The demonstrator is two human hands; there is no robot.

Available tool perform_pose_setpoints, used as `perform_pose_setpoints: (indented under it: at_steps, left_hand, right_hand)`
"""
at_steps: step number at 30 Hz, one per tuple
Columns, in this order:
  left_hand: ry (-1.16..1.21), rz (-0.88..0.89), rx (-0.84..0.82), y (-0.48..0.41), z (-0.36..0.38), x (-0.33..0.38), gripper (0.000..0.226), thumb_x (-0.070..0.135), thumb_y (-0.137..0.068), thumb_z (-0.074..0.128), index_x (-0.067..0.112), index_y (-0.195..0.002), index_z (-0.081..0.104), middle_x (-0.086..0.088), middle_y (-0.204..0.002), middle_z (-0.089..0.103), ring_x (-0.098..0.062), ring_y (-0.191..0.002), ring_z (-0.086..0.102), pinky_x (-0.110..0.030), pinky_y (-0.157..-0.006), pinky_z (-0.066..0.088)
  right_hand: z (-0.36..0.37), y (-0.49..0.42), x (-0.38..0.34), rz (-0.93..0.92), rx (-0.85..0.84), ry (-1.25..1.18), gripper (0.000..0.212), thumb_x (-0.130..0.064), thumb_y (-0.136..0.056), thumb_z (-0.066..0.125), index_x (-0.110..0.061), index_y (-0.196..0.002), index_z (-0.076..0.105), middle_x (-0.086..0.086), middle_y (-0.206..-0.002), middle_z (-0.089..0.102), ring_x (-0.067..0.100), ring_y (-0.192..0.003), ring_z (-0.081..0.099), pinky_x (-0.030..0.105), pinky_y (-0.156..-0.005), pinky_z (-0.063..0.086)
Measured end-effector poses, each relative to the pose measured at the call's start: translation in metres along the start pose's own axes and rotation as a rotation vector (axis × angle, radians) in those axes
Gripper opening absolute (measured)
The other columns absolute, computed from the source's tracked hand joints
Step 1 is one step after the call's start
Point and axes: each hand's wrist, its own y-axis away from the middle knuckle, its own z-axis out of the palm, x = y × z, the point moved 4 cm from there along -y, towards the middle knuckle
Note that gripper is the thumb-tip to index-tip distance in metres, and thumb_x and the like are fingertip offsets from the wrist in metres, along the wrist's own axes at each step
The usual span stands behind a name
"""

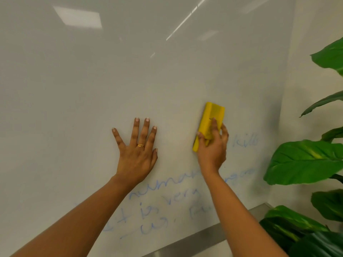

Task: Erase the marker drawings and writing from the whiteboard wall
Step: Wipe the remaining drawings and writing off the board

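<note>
My two bare forearms rise from 6 o'clock toward the glossy white whiteboard wall (pixel 130 71). My left hand (pixel 136 154) lies flat against it just left of centre. Its fingers (pixel 146 130) are straight and spread, pointing to 12 o'clock, with a gold ring (pixel 140 145) on one of them. My right hand (pixel 212 151) sits near it at 3 o'clock and grips the yellow rectangular block eraser (pixel 208 123). The thumb is on the eraser's left edge and the other fingers (pixel 214 125) curl over its back and right side. The eraser stands nearly upright against the board. Its top end sticks out above my fingertips toward 12 o'clock, and its lower end shows beside my thumb.

Faint blue marker writing (pixel 178 197) remains on the board from 5 to 7 o'clock of my hands, partly behind my forearms. One smudged word is at 3 o'clock of the eraser hand. A grey metal ledge (pixel 213 236) runs along the board's lower edge. Large green plant leaves (pixel 306 160) fill the 3 to 5 o'clock side.
</note>
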Motion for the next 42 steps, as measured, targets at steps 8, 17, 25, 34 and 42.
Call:
perform_pose_setpoints:
  at_steps: [8, 17, 25, 34, 42]
  left_hand:
    - [-0.021, 0.067, -0.051, -0.008, 0.002, 0.0, 0.063, 0.042, -0.091, 0.03, 0.01, -0.144, 0.025, -0.015, -0.154, 0.016, -0.026, -0.145, -0.003, -0.071, -0.103, -0.007]
    - [0.002, 0.289, -0.054, -0.032, 0.002, 0.017, 0.061, 0.037, -0.089, 0.033, 0.001, -0.137, 0.041, -0.017, -0.151, 0.029, -0.027, -0.141, 0.021, -0.055, -0.114, 0.001]
    - [0.034, 0.542, -0.062, -0.07, 0.015, 0.072, 0.059, 0.033, -0.086, 0.031, 0.001, -0.133, 0.05, -0.017, -0.145, 0.04, -0.029, -0.136, 0.035, -0.051, -0.111, 0.018]
    - [0.004, 0.656, -0.067, -0.092, 0.033, 0.103, 0.062, 0.036, -0.09, 0.023, 0.003, -0.139, 0.043, -0.016, -0.149, 0.034, -0.027, -0.138, 0.032, -0.053, -0.112, 0.016]
    - [-0.013, 0.67, -0.027, -0.09, 0.038, 0.105, 0.062, 0.037, -0.095, 0.022, 0.003, -0.145, 0.03, -0.017, -0.152, 0.025, -0.029, -0.142, 0.023, -0.055, -0.113, 0.013]
  right_hand:
    - [-0.025, -0.027, 0.068, 0.341, 0.072, -0.054, 0.057, -0.031, -0.09, 0.059, -0.031, -0.142, 0.034, 0.0, -0.151, 0.027, 0.026, -0.124, 0.045, 0.042, -0.098, 0.035]
    - [-0.029, -0.018, 0.08, 0.483, 0.092, -0.077, 0.056, -0.03, -0.091, 0.058, -0.029, -0.142, 0.035, 0.001, -0.15, 0.029, 0.028, -0.128, 0.041, 0.043, -0.1, 0.033]
    - [-0.011, -0.005, 0.026, 0.091, 0.003, 0.023, 0.053, -0.031, -0.092, 0.054, -0.043, -0.139, 0.031, -0.011, -0.153, 0.021, 0.015, -0.127, 0.043, 0.027, -0.081, 0.035]
    - [-0.036, -0.059, 0.077, 0.264, 0.059, 0.038, 0.053, -0.029, -0.095, 0.049, -0.039, -0.142, 0.027, -0.005, -0.154, 0.019, 0.02, -0.133, 0.036, 0.037, -0.096, 0.037]
    - [-0.048, -0.098, 0.165, 0.556, 0.198, -0.133, 0.053, -0.021, -0.095, 0.051, -0.024, -0.144, 0.03, 0.009, -0.149, 0.03, 0.031, -0.131, 0.037, 0.042, -0.106, 0.033]
